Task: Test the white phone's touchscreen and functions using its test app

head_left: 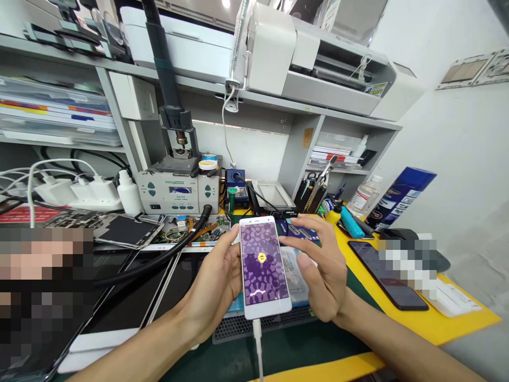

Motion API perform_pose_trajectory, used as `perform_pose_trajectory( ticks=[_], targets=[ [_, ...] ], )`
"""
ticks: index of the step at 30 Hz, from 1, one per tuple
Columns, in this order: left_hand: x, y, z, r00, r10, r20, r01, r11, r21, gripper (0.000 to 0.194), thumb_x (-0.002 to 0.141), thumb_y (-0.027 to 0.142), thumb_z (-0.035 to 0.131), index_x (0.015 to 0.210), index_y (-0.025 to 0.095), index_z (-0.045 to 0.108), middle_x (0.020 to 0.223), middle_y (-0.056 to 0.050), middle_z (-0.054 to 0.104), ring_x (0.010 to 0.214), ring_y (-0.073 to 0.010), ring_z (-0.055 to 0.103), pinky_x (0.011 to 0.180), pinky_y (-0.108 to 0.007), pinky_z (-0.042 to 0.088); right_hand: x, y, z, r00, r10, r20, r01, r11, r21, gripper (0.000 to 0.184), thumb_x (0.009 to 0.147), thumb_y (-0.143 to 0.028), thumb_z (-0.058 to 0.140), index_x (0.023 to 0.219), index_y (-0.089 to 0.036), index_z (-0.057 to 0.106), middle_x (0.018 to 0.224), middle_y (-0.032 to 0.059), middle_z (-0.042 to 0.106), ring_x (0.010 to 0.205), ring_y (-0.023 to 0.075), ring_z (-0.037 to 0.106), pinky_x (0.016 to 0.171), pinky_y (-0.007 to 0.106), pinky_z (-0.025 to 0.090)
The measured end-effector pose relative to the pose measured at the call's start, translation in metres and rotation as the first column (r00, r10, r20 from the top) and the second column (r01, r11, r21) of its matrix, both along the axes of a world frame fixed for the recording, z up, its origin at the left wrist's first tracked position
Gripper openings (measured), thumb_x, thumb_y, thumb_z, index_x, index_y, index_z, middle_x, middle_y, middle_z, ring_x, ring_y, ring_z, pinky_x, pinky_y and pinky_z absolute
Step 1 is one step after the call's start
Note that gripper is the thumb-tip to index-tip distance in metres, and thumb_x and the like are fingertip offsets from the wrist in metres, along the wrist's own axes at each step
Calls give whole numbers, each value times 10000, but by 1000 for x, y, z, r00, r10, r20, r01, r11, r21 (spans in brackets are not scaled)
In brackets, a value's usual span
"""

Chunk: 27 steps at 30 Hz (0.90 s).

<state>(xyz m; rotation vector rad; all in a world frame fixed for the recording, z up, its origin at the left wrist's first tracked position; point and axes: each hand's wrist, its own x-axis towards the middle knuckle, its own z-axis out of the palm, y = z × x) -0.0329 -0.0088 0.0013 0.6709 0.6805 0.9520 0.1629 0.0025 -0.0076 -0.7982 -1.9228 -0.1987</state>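
A white smartphone [264,268] is held upright over the bench, its lit screen showing a purple pattern with a yellow badge in the middle. My left hand [222,270] grips it along the left edge, with the thumb on the side and the other fingers behind. A white charging cable [257,339] is plugged into the phone's bottom end. Just right of the phone is my right hand [320,265], fingers apart and bent, the index fingertip close to the right edge; whether it touches cannot be made out.
Behind stands a grey hot-air station [178,192] with a black hose [191,233] crossing left. Circuit boards and dark screens [163,281] lie left. A dark phone [387,276], a blue can [401,199] and a bottle [365,195] are at right. A green mat [294,350] lies below.
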Motion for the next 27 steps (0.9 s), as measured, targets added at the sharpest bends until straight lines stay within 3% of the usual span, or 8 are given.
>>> perform_pose_trajectory(
  ticks=[16,22,27],
  targets=[
    [0,0,-1,1000,7,11,-6,1000,-5,592,893,577,513,1321,177,599,1144,-95,729,1092,-286,643,959,-383,458,1,-3,-1,999,33,-3,-33,999,-11,346,840,-210,459,1081,-189,706,1235,122,591,1189,309,532,1000,564,415],
    [0,1,-1,999,22,23,-22,1000,-11,611,898,604,489,1312,170,606,1146,-106,727,1092,-283,643,943,-381,476,0,-10,-2,992,128,7,-128,991,22,321,796,-161,483,967,-204,751,1182,97,629,1187,310,541,994,581,426],
    [0,1,-1,1000,16,17,-15,1000,-25,613,889,615,492,1299,176,616,1137,-109,730,1071,-284,653,930,-386,488,3,-9,-2,993,112,-32,-108,989,99,298,780,-105,500,879,-188,768,1113,107,669,1148,315,564,925,568,462]
  ],
)
